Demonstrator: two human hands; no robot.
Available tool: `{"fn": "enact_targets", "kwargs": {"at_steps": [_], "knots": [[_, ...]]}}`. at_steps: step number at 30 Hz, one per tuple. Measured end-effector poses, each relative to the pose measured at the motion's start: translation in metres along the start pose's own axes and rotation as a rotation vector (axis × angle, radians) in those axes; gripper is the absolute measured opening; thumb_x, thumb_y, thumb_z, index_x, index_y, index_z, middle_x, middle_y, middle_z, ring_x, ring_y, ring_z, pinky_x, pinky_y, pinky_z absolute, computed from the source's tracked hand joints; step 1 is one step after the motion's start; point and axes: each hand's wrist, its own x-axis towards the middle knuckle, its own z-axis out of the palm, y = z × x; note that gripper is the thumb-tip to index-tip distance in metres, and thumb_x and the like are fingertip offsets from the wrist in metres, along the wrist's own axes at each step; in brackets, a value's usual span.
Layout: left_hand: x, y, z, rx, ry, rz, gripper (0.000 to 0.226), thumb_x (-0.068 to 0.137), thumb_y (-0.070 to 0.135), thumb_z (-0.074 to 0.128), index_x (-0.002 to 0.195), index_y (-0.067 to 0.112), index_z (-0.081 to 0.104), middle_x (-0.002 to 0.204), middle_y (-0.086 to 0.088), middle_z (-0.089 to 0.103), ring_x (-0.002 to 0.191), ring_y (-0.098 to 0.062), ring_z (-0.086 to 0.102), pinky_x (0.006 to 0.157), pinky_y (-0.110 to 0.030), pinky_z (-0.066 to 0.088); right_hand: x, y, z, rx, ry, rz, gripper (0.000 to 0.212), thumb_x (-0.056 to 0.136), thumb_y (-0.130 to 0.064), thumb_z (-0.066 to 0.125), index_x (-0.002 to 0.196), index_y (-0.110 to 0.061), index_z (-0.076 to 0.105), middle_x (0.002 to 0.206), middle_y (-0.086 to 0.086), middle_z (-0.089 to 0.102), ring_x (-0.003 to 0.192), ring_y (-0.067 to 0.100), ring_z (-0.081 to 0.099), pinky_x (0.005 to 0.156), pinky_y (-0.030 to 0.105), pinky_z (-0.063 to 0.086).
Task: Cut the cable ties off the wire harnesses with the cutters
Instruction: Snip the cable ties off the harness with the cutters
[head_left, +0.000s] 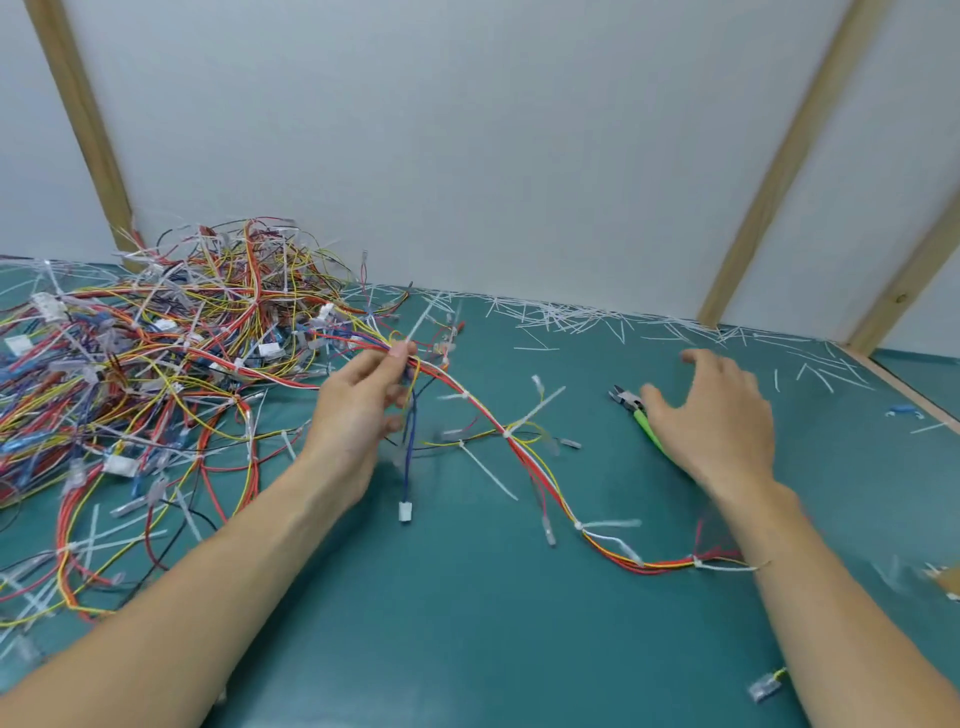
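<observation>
left hand (358, 410) fingers pinching wire harness (511, 441), lifting it off bench (467, 623) | right hand (717, 415) fingers spread, holding nothing, hovering over cutters (636, 410)

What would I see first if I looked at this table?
First comes the big tangled pile of colourful wires heaped on the left of the green table. Next, the left hand pinches one wire harness that trails to the right. The right hand hangs open over the green-handled cutters, with snipped white ties scattered along the back wall.
</observation>
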Motion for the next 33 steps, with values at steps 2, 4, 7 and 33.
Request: {"fn": "enact_targets", "kwargs": {"at_steps": [2,4,7,33], "knots": [[-0.004,-0.002,0.004,0.185,0.008,0.116,0.021,0.099,0.035,0.06,0.09,0.022,0.073,0.074,0.016,0.069,0.071,0.002,0.058,0.066,-0.023,0.043,0.004,0.014,0.005,-0.147,-0.242,0.108,0.079,0.087,-0.061,0.064,0.148,-0.015,0.045,0.149,0.01,0.051,0.139,0.033,0.044,0.108,0.046,0.038],[-0.007,-0.003,0.006,0.226,-0.081,0.192,0.021,0.099,0.034,0.058,0.094,0.02,0.073,0.09,0.014,0.076,0.085,0.004,0.066,0.074,-0.019,0.051,0.006,0.022,0.009,-0.213,-0.4,0.153,0.079,0.085,-0.07,0.06,0.145,-0.019,0.047,0.146,0.008,0.054,0.136,0.032,0.048,0.107,0.045,0.041],[-0.011,-0.004,0.009,0.204,-0.214,0.199,0.024,0.099,0.031,0.055,0.102,0.011,0.069,0.102,0.003,0.078,0.097,-0.014,0.074,0.071,-0.023,0.058,0.01,0.023,0.011,-0.277,-0.391,0.14,0.071,0.086,-0.07,0.057,0.137,-0.021,0.054,0.137,0.008,0.057,0.128,0.032,0.053,0.1,0.043,0.046],[-0.014,-0.012,0.013,0.233,-0.107,0.252,0.012,0.08,0.024,0.079,0.084,0.015,0.071,0.08,0.001,0.078,0.074,-0.013,0.075,0.06,-0.023,0.056,-0.032,-0.049,-0.025,0.699,-0.72,-0.295,0.058,0.084,-0.068,0.049,0.097,-0.02,0.079,0.088,0.005,0.076,0.078,0.012,0.075,0.071,0.021,0.055]]}}
